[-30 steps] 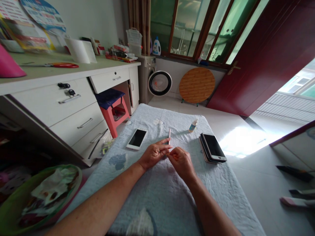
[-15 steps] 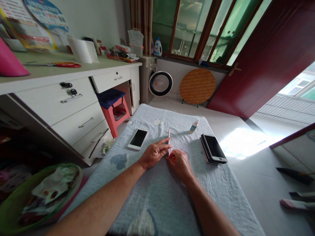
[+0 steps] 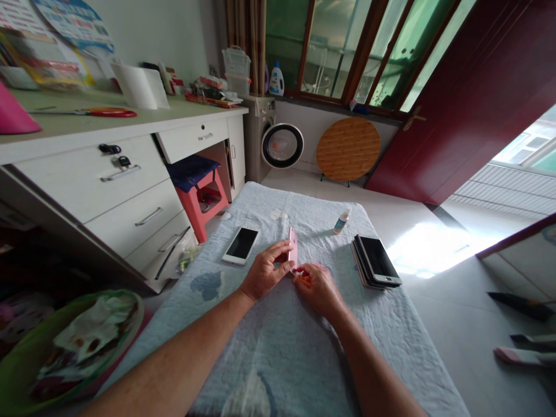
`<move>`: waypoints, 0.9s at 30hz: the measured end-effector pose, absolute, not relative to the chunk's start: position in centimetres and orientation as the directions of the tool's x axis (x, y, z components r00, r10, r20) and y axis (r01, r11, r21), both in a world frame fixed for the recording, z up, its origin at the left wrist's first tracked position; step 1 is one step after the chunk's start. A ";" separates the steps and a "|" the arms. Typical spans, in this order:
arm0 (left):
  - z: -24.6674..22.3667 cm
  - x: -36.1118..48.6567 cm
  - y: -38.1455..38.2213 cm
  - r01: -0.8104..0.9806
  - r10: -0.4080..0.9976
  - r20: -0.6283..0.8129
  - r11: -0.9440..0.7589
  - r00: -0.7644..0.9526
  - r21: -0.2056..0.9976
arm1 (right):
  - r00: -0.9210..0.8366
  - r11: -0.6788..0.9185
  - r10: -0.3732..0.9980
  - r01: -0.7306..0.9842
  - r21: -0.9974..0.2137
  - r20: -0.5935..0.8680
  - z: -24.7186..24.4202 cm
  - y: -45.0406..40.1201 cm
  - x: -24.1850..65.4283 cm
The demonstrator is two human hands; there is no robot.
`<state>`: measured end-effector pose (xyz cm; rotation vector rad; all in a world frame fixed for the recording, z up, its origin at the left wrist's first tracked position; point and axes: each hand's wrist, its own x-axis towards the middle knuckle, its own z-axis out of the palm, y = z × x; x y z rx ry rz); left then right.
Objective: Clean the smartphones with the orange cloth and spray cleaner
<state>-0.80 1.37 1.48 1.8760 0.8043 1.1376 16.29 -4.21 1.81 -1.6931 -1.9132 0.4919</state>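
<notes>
My left hand [image 3: 268, 271] grips a pink phone [image 3: 293, 246] that stands on its edge, tilted, its pink back partly facing right. Close to the phone's near end, the fingers of my right hand [image 3: 316, 288] are pinched together; what they hold, if anything, is too small to make out. A white phone [image 3: 241, 245] with a dark screen lies flat to the left. On the right lies a stack of phones [image 3: 379, 260], a white-framed one on top. Behind the stack stands a small spray bottle [image 3: 341, 221].
A pale blue quilted cloth [image 3: 269, 347] covers the surface under my hands. A white desk [image 3: 130, 197] and a pink stool [image 3: 200, 205] stand at the left, with a green basket [image 3: 141, 315] of cloths at the lower left. A washing machine [image 3: 256, 139] is behind.
The pink phone has turned from edge-on so that more of its pink back shows. My left hand has shifted slightly left with it, and my right fingers remain near its lower end.
</notes>
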 end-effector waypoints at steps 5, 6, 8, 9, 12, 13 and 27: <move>1.0 -0.8 1.6 0.151 0.901 0.254 -0.322 0.351 0.935 | -0.099 0.177 0.982 0.789 -0.589 0.163 2.1 -4.3 16.3; 0.8 -0.8 1.7 0.155 0.909 0.229 -0.296 0.348 0.943 | -0.104 0.182 0.981 0.784 -0.593 0.163 2.2 -4.4 16.4; 0.4 -0.9 1.9 0.138 0.917 0.208 -0.268 0.341 0.953 | -0.089 0.164 0.985 0.768 -0.619 0.151 2.3 -4.4 16.6; 0.2 -0.9 2.0 0.124 0.918 0.203 -0.258 0.342 0.958 | -0.060 0.136 0.989 0.754 -0.642 0.138 2.3 -4.3 16.8; -0.3 -0.8 2.1 0.112 0.903 0.175 -0.236 0.392 0.965 | 0.073 0.035 0.990 0.695 -0.718 0.119 2.3 -4.2 17.5; -0.4 -0.7 2.0 0.117 0.897 0.166 -0.232 0.411 0.966 | 0.105 0.019 0.987 0.680 -0.733 0.123 2.2 -4.2 17.7; 1.3 -0.6 0.8 0.238 0.786 0.133 -0.337 0.604 0.911 | 0.064 0.107 0.976 0.692 -0.714 0.208 1.9 -4.0 18.0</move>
